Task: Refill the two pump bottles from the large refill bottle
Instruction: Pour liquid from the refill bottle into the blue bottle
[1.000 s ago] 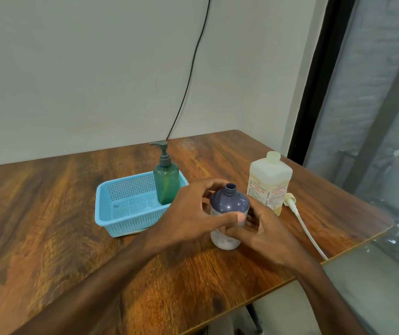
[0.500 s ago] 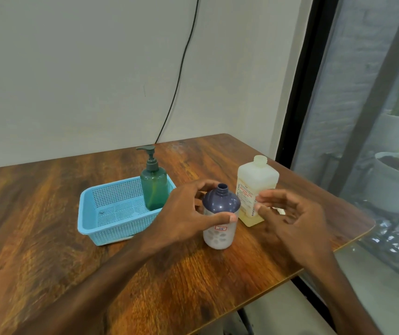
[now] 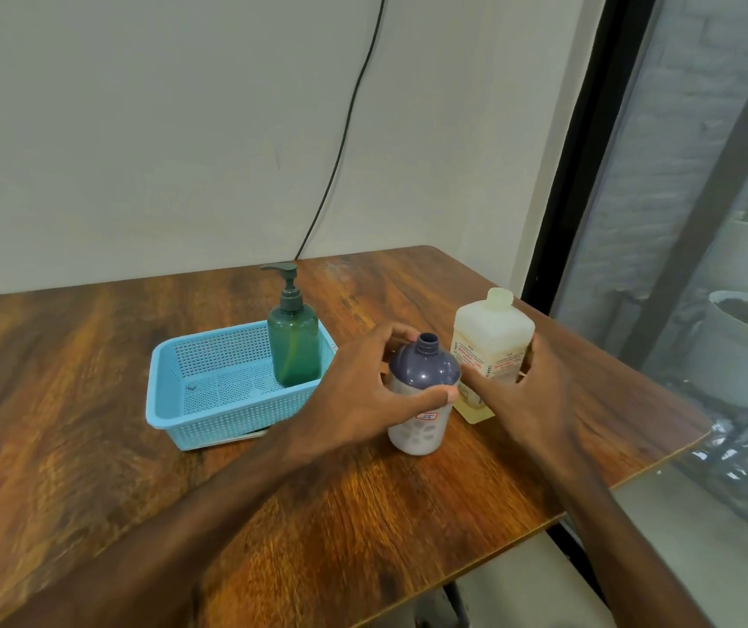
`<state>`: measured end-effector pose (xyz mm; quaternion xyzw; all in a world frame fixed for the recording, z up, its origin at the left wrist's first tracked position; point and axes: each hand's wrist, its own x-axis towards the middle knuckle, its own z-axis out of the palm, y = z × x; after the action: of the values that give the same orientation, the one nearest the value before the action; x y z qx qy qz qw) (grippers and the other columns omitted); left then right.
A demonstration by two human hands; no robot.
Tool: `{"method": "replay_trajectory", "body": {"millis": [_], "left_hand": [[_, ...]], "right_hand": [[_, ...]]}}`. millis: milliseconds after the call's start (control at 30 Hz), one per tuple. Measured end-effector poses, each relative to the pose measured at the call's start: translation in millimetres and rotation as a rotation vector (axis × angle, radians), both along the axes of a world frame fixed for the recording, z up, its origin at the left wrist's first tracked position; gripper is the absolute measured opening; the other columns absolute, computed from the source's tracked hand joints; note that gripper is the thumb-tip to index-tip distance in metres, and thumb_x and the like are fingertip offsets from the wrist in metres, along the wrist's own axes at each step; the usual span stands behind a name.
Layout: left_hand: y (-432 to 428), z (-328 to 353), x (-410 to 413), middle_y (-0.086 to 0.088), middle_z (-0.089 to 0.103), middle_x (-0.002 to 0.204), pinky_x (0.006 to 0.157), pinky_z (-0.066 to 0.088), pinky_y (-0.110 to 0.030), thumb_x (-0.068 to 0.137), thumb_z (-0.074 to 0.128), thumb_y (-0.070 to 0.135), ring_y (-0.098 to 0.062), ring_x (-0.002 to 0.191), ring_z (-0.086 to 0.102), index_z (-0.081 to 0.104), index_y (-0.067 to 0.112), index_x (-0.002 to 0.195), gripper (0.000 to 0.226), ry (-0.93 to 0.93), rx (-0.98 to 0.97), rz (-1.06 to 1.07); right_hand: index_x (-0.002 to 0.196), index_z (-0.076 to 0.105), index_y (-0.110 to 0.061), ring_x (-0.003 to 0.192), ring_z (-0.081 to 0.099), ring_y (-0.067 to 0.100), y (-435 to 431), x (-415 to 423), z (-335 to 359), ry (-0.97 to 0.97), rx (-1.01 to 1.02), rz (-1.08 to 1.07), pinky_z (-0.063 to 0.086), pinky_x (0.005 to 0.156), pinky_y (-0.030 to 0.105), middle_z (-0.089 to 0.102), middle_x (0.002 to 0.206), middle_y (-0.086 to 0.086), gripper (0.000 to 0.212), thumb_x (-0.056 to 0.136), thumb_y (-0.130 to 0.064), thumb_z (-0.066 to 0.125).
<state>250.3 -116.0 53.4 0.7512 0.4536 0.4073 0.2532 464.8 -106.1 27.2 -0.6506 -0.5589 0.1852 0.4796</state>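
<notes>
A dark blue and white bottle [image 3: 422,378] with its neck uncapped stands upright on the wooden table [image 3: 91,446]. My left hand [image 3: 354,392] grips it around the shoulder. Just behind and to its right stands the large pale refill bottle [image 3: 492,333], capped. My right hand [image 3: 521,396] wraps round the refill bottle's lower body, fingers curled behind it. A green pump bottle [image 3: 294,339] with its pump on stands in the right end of a light blue basket [image 3: 209,387].
The table's right edge [image 3: 635,473] runs close beside my right arm. A black cable [image 3: 349,124] hangs down the wall behind. Beyond a dark-framed glass pane at the right are white planters [image 3: 743,351].
My right hand left the blue bottle, moved right and took hold of the refill bottle. My left hand stays on the blue bottle. The white pump is out of sight now.
</notes>
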Motion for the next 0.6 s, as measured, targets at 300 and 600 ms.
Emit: {"method": "replay_trajectory", "body": {"millis": [300, 600], "left_hand": [[-1, -7, -3, 0.027, 0.057, 0.126, 0.084, 0.052, -0.009, 0.066, 0.086, 0.068, 0.012, 0.111, 0.057, 0.042, 0.043, 0.134, 0.085, 0.031, 0.005, -0.037], [-2, 4, -19, 0.02, 0.067, 0.123, 0.09, 0.059, -0.023, 0.064, 0.092, 0.059, 0.005, 0.11, 0.064, 0.054, 0.036, 0.133, 0.083, 0.045, 0.061, -0.126]], "right_hand": [[0.139, 0.054, -0.021, 0.115, 0.063, 0.016, -18, 6, 8, -0.084, 0.109, 0.03, 0.048, 0.073, 0.02, 0.063, 0.137, 0.002, 0.082, 0.069, -0.046, 0.088], [0.129, 0.05, -0.038, 0.111, 0.057, 0.007, -46, 23, 28, -0.214, 0.164, 0.145, 0.048, 0.075, 0.016, 0.061, 0.123, -0.014, 0.08, 0.063, -0.025, 0.094]]}}
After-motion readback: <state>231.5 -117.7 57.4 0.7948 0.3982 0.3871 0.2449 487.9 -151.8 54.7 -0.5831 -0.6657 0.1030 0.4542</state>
